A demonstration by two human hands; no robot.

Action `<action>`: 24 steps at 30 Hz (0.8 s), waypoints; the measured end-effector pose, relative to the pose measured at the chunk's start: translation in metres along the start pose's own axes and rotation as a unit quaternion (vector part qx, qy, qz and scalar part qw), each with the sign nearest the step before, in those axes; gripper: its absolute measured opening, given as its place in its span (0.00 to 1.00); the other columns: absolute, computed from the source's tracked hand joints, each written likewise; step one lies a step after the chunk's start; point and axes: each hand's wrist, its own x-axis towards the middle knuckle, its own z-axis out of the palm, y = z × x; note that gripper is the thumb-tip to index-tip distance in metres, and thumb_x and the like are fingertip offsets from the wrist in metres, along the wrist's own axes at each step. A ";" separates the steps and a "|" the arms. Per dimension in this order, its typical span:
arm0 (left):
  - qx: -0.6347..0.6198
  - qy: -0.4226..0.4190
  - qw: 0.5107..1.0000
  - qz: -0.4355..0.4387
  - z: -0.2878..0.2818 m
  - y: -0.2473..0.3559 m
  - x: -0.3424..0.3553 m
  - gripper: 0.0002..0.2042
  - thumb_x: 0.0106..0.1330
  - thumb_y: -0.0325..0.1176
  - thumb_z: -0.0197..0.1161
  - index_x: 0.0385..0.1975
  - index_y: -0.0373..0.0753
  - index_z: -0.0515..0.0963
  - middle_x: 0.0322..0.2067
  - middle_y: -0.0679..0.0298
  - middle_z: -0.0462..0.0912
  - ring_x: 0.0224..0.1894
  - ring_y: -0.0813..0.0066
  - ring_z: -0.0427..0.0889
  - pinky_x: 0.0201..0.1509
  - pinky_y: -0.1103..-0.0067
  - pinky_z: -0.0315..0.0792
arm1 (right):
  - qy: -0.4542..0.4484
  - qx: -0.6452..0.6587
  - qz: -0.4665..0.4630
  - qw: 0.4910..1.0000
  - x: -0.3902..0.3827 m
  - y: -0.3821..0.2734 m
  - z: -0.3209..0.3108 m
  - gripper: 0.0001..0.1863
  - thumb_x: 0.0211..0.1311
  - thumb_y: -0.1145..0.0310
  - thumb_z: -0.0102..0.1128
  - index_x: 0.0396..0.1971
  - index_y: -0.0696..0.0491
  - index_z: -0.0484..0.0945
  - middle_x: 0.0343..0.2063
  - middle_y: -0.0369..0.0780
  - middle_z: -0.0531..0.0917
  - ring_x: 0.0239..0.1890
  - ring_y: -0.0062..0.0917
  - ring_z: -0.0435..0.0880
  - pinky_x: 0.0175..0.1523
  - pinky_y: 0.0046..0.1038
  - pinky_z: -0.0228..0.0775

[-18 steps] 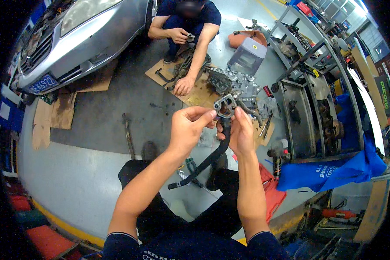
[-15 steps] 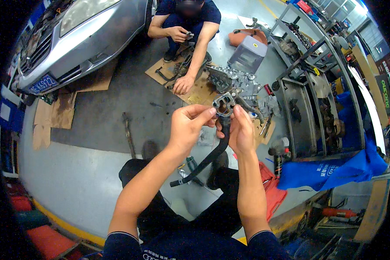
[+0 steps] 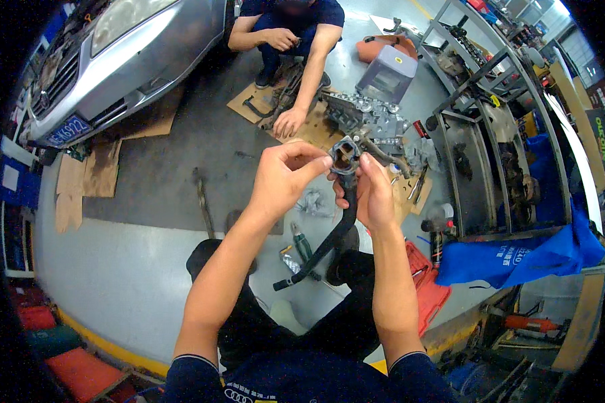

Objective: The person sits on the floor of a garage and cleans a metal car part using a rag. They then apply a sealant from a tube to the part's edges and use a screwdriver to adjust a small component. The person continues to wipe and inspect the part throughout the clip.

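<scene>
In front of me I hold a small grey metal housing point(image 3: 345, 156) with an open, brown-stained cavity facing up. A black rubber hose point(image 3: 324, 254) runs from its underside, curving down and left to a free end between my knees. My right hand point(image 3: 376, 198) is closed around the housing's right side and the hose's top, thumb along the rim. My left hand point(image 3: 282, 174) pinches at the housing's left rim with thumb and forefinger; whether something small sits between those fingertips is hidden.
Across from me a co-worker point(image 3: 296, 40) crouches, one hand reaching over cardboard with engine parts. A large metal engine casting point(image 3: 373, 117) lies right of it. Nearby are a grey stool point(image 3: 387, 72), a green-handled tool point(image 3: 300, 243), a red case point(image 3: 427, 289), a metal rack point(image 3: 511, 235) and a silver car point(image 3: 148, 60).
The housing has shifted slightly up, its cavity still facing me, and my left wrist has moved a little left. The co-worker's raised hand has drawn back slightly upward.
</scene>
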 end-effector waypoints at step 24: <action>-0.045 -0.002 0.999 -0.009 -0.001 -0.005 0.001 0.06 0.65 0.29 0.71 0.36 0.33 0.84 0.30 0.67 0.86 0.33 0.81 0.82 0.42 0.81 0.75 | 0.010 -0.028 -0.002 1.000 -0.001 -0.003 0.004 0.23 0.77 0.48 0.48 0.48 0.56 0.76 0.33 0.44 0.83 0.26 0.25 0.77 0.23 0.25 0.65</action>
